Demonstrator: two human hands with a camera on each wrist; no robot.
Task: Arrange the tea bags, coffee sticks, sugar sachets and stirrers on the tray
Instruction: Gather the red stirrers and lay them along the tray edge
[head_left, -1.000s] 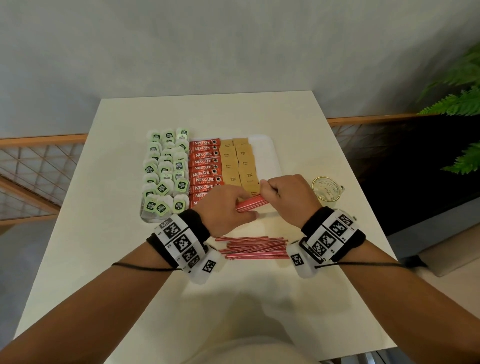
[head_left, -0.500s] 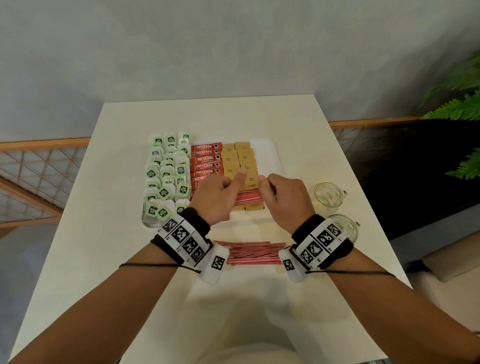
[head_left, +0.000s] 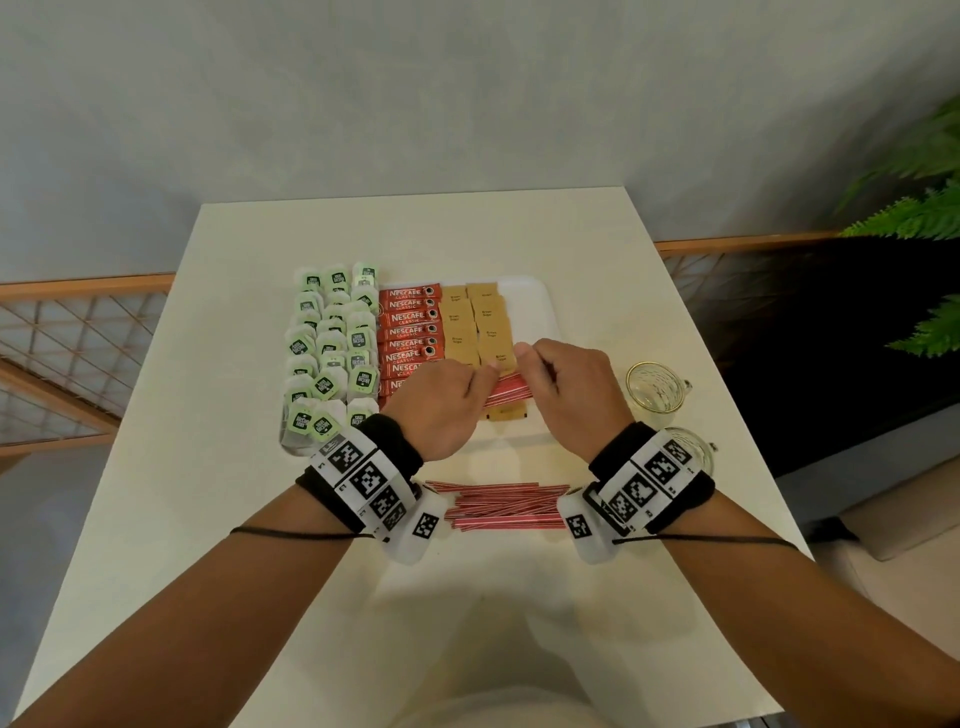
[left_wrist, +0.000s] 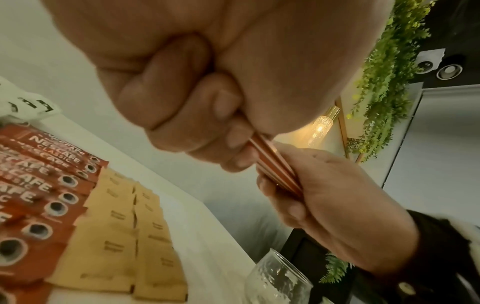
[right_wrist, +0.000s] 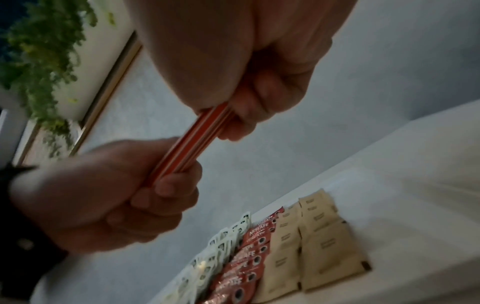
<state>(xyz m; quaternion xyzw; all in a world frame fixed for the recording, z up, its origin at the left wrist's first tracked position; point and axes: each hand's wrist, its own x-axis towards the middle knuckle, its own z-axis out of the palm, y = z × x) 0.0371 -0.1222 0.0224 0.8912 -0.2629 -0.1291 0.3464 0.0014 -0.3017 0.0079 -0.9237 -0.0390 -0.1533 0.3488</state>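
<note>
- Lying loose on the table (head_left: 597, 249) near the tray (head_left: 537, 312): a pile of red stirrers (head_left: 506, 512); two glass cups (head_left: 655, 387) stand right of it.
- Both hands hide the near coffee sticks (head_left: 410, 330) and sugar sachets (head_left: 472, 325); tea bags (head_left: 332, 348) fill the left columns.
- Left hand (head_left: 439, 408) and right hand (head_left: 569, 384) each clench an end of a stirrer bundle (head_left: 511, 392) above the tray.

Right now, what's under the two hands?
Under the left hand and right hand, both holding red stirrers, you can see coffee sticks, sugar sachets and tray. Sachets directly beneath stay hidden.
</note>
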